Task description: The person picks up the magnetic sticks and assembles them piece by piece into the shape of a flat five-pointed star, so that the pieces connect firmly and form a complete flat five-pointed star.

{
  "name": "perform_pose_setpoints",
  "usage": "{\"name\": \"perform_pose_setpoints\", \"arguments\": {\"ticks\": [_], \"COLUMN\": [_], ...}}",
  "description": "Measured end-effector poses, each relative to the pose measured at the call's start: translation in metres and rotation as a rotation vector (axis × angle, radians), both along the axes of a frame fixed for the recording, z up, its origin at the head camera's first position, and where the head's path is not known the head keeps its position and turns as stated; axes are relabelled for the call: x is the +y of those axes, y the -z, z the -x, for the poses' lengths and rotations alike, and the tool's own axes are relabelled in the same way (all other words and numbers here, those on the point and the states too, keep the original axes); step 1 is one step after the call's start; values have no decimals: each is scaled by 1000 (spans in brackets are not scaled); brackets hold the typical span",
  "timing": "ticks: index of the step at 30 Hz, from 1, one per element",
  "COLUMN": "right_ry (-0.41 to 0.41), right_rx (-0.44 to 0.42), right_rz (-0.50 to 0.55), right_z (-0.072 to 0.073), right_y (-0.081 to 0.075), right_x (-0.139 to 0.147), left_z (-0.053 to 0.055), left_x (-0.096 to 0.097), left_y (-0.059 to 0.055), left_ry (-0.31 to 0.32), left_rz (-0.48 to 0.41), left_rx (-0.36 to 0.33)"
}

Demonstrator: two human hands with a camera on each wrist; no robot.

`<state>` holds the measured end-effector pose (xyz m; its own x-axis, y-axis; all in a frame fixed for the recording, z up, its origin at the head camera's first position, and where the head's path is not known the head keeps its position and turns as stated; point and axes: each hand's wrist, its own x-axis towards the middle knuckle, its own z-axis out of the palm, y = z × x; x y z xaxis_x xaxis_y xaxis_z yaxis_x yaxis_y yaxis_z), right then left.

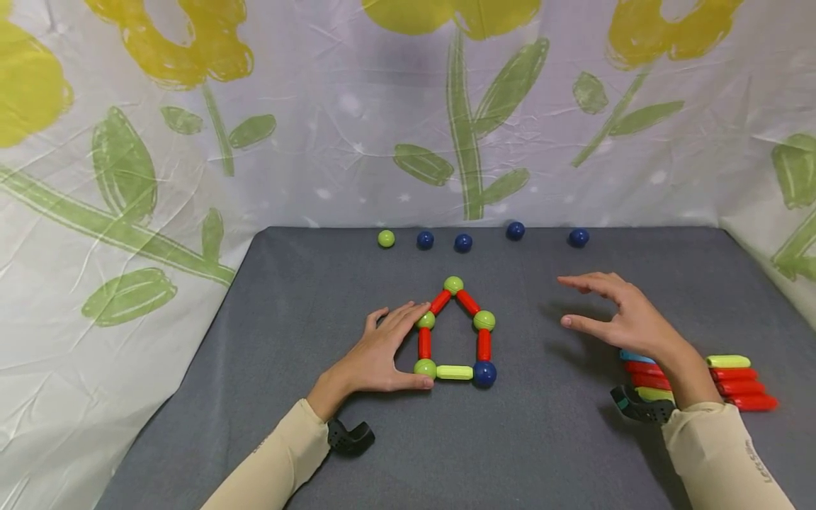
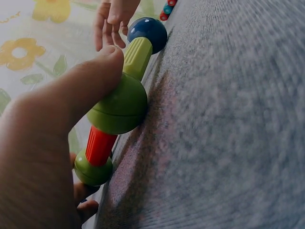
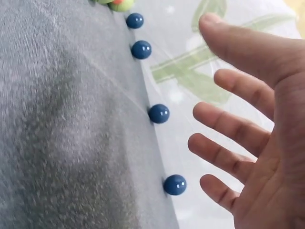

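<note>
A flat house-shaped outline of magnetic building rods and balls (image 1: 484, 346) lies on the dark grey cloth. Its balls are green except for a dark blue ball (image 1: 484, 374) at the lower right; four sides have red rods, the base a yellow-green rod (image 1: 455, 372). My left hand (image 1: 376, 358) holds the outline's left side, thumb against the lower-left green ball (image 2: 118, 106) and fingers at the upper-left green ball (image 2: 93, 168). Off to the right, my right hand (image 1: 627, 315) hovers over the cloth, fingers spread and thumb apart, with nothing in it.
Along the cloth's back edge sit a green ball (image 1: 386, 239) and several loose blue balls (image 1: 579, 237). Near the right forearm lie two groups of rods, one partly hidden with a blue rod (image 1: 636, 356), the other of red rods (image 1: 741, 387) and a yellow-green rod (image 1: 728, 361).
</note>
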<state>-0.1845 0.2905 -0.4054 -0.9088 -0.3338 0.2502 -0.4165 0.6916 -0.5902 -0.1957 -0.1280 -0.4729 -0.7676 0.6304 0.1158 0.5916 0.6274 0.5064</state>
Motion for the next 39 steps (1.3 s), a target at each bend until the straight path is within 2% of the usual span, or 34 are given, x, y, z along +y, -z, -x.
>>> {"name": "perform_pose_setpoints", "arguments": {"ticks": [7, 13, 18, 22, 27, 39], "right_ry": [32, 47, 131, 182, 172, 129], "right_rx": [-32, -48, -159, -234, -266, -238], "right_rz": [-19, -81, -129, -175, -191, -232], "right_z": [-2, -12, -22, -23, -22, -15], "right_y": [1, 6, 8, 10, 15, 23], "right_x": [14, 45, 73, 85, 91, 93], "left_z": [0, 0, 2, 3, 3, 3], "left_x": [2, 3, 4, 3, 2, -1], "left_y": [0, 1, 1, 1, 2, 2], "left_ry": [8, 16, 12, 6, -3, -26], "left_rz": [-13, -31, -33, -38, -46, -104], "left_rx": [7, 12, 15, 10, 9, 22]}}
